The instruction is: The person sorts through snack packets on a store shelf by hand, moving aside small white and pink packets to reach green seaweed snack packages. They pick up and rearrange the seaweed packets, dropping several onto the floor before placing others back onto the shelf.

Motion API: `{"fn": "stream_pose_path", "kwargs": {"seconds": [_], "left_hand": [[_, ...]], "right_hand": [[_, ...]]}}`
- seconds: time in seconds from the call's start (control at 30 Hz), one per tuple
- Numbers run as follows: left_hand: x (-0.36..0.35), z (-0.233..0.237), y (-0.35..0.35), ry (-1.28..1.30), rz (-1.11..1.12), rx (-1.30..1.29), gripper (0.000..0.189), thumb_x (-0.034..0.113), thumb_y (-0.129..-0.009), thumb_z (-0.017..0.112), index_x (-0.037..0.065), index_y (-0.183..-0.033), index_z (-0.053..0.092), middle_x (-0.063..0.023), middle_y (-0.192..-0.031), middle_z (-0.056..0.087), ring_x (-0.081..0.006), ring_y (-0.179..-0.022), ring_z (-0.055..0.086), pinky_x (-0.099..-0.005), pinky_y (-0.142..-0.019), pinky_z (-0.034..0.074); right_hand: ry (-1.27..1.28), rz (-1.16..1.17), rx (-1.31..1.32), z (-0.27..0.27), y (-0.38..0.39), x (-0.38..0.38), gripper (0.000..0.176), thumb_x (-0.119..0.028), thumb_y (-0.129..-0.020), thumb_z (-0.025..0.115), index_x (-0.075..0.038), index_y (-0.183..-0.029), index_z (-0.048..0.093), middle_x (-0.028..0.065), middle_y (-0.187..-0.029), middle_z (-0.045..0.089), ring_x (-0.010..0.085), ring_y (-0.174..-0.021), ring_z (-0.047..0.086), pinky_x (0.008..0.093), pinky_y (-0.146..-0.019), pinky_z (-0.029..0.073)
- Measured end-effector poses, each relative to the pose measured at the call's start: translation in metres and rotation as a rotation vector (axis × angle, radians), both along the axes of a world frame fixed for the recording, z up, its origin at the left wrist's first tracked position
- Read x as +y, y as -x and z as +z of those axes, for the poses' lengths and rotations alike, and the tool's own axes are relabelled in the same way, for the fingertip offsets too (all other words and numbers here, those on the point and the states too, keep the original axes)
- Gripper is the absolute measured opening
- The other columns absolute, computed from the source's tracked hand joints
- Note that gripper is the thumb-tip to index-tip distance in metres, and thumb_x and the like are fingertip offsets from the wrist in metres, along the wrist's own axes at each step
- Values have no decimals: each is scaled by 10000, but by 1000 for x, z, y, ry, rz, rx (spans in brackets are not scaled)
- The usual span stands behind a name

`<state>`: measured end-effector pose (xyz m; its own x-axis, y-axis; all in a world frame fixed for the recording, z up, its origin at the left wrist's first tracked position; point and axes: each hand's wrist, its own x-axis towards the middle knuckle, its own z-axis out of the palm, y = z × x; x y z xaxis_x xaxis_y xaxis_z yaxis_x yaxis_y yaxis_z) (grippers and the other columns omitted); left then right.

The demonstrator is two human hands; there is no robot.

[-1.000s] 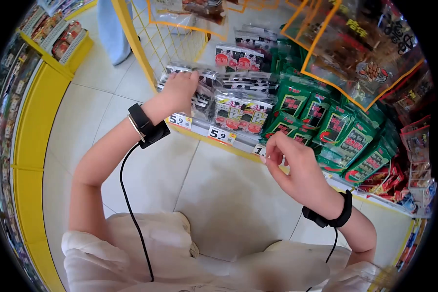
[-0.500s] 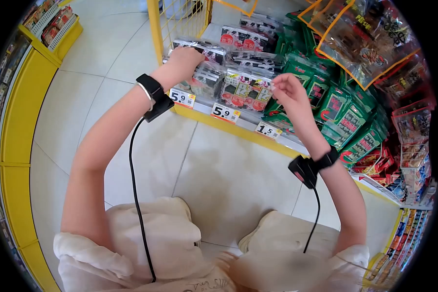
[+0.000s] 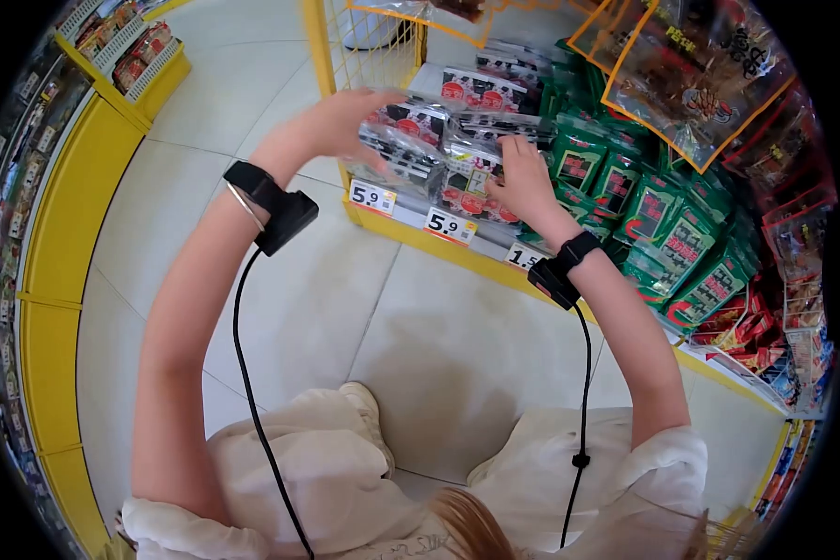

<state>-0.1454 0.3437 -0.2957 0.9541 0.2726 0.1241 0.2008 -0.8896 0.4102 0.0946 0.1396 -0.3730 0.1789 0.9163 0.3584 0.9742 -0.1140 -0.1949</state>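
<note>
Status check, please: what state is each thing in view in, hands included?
Left hand: open, thumb and fingers spread at the leftmost black-and-white packets
Right hand: fingers bent at the front packet; grip unclear
Green packets: sealed-looking, piled, many tilted
Orange-edged bag: hanging
Price tags: on the shelf edge, rightmost partly covered
Wrist straps: fastened

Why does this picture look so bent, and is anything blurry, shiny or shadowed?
Head view: lens distortion, probably wide-angle, bows the yellow shelving beside a black border; head view: the left hand looks slightly blurred; head view: black-and-white packets catch whitish glare; head view: a soft shadow darkens the floor.
</note>
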Motion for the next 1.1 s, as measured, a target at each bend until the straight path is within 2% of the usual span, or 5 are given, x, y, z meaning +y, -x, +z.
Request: {"fn": "stream_pose_path", "kwargs": {"seconds": [0.33,0.5,0.83,0.93,1.1], "left_hand": [[-3,-49,-27,-196,-13,16,672,287,-685,833,142,-1277,550,-141,-1018,648,-369,-1010,612,-441,-850,493],[2,-46,-38,-110,-62,66,500,179,-774,751,91,-1227,559,-128,-1036,642,-350,-998,600,-443,-851,483],[16,-63,-49,-101,-107,71,470,187,-807,730,61,-1224,554,-151,-1041,623,-361,-997,595,-429,-861,477],[7,-61,-51,-361,-105,-17,520,239,-774,770,93,-1226,556,-140,-1074,629,-346,-1010,614,-433,-853,490],[3,-28,-51,103,-110,259,656,279,-743,816,72,-1291,521,-152,-1214,580,-332,-1132,565,-401,-951,476]], "right_hand": [[44,-57,-169,14,24,-12,600,-302,-573,869,-75,-1060,601,145,-1118,507,318,-1108,490,423,-907,412],[216,-103,6,16,24,-7,455,-283,-688,812,-99,-1026,570,110,-957,619,309,-990,607,459,-813,460],[88,-89,-72,3,7,-11,400,-303,-784,740,-153,-1098,543,83,-975,601,289,-1006,587,477,-741,467],[42,-79,-187,-5,12,-12,431,-315,-795,730,-170,-1148,530,83,-1022,552,275,-1058,528,482,-756,459],[164,-71,33,14,31,-6,590,-332,-760,766,-131,-1247,501,124,-1108,567,300,-1097,530,530,-836,440]]}}
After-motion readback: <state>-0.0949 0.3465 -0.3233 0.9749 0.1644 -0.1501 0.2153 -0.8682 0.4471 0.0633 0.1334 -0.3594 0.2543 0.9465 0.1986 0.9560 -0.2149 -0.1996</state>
